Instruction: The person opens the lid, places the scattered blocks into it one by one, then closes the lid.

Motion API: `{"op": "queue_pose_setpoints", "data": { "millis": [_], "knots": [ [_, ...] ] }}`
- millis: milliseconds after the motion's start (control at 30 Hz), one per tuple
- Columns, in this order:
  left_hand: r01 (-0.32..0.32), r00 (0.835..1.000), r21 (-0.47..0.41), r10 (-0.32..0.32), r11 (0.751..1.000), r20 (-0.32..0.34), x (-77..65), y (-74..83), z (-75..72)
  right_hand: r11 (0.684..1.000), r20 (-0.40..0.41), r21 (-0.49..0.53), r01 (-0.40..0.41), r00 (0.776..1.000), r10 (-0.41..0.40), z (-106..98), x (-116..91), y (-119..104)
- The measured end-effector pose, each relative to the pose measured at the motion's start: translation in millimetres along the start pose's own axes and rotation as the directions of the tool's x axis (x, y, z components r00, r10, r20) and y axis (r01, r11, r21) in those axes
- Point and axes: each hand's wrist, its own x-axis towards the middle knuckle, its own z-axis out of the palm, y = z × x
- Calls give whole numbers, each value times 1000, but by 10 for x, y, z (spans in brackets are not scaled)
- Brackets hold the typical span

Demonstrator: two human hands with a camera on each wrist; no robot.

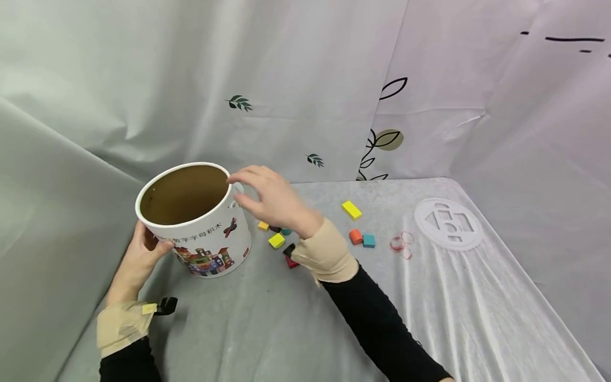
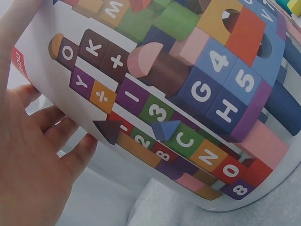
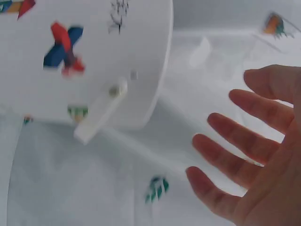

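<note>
A white bucket point(image 1: 210, 241) printed with colourful letter and number blocks stands tilted at the left of the cloth-covered table, its brown inside showing. My left hand point(image 1: 137, 262) grips its left side, thumb on the printed front and the other fingers round the side. The left wrist view shows this hand point(image 2: 42, 150) against the printed wall point(image 2: 155, 99). By the right of the rim is my right hand point(image 1: 272, 196), fingers spread and holding nothing. In the right wrist view the right hand point(image 3: 254, 146) is apart from the bucket point(image 3: 94, 47) and its white handle point(image 3: 101, 110).
Several small blocks lie right of the bucket, among them a yellow block point(image 1: 276, 241). Further right are another yellow block point(image 1: 351, 210), an orange block point(image 1: 355, 236), a teal block point(image 1: 368, 241), thin red rings point(image 1: 397, 243) and a white round lid with shaped holes point(image 1: 431, 233).
</note>
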Motion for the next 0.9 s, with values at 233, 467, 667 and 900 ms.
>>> {"op": "queue_pose_setpoints", "data": {
  "millis": [233,467,667,900],
  "knots": [
    [21,1000,0,-21,1000,-6,9,7,17,985,3,97,-146,989,146,-213,-426,401],
    [-2,1000,-21,2,1000,2,13,6,7,911,73,129,-391,920,384,-419,-917,902],
    [10,1000,-22,-10,1000,9,27,-2,26,805,173,103,-585,807,564,-547,-1347,1308],
    [0,1000,-13,0,1000,5,20,-4,5,641,267,-38,-766,611,746,-537,-1569,1608]
  ]
}}
